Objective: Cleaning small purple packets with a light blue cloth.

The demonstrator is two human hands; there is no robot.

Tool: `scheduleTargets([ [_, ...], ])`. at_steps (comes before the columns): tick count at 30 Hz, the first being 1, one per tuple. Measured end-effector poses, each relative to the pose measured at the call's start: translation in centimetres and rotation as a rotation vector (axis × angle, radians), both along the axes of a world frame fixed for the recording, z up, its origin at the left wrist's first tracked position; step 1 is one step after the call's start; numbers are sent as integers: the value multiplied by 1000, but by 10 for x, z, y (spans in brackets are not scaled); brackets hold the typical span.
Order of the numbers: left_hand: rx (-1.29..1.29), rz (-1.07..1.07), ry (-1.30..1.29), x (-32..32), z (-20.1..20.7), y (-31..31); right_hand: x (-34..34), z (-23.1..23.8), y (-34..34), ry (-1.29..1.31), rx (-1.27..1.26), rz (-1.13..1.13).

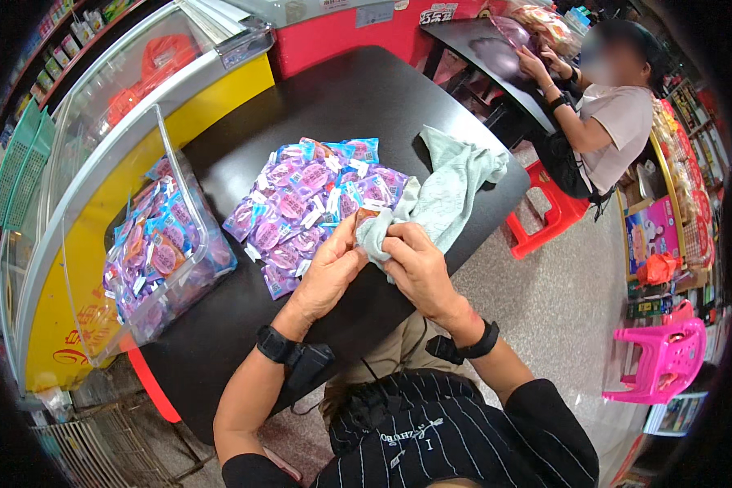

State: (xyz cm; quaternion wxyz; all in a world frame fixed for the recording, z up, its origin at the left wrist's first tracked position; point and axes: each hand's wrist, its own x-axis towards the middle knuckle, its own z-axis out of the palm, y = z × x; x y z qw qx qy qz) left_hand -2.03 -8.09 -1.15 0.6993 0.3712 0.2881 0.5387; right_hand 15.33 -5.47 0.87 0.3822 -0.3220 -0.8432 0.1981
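My left hand (331,267) is closed, its fingers pinching a small packet (368,213) that is mostly hidden by cloth. A pale green cloth (451,199) is bunched over it, and my right hand (419,264) grips that cloth, fingers curled. The rest of the cloth trails across the black table to the far right. Just beyond my left hand lies a pile of small purple and blue sealed packets (289,199) with white tabs. More of the same packets (167,244) fill a clear plastic bin (207,236) on the left.
The black table (358,89) extends ahead, next to a yellow-sided display freezer (244,89). At the far right, another person (602,122) handles a bag at a second table (480,49). A red stool (545,215) and pink chairs (663,358) stand on the right.
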Motion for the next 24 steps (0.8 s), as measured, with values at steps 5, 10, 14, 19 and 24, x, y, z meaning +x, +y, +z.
scheduleTargets([
  [5, 11, -90, 106, 3, -3, -3, -1, 10, 21, 87, -63, -170],
  [10, 2, -53, 31, 8, 2, -4, 11, 4, 8, 2, -44, -190],
  [14, 113, -29, 309, 6, -3, -3, 5, 4, -7, -4, 41, 1],
  [19, 48, -124, 243, 5, -9, -3, -2, 12, 9, 44, 23, -115],
  [24, 68, -71, 173, 10, 0, -5, 14, 4, 21, 334, -405, -168],
])
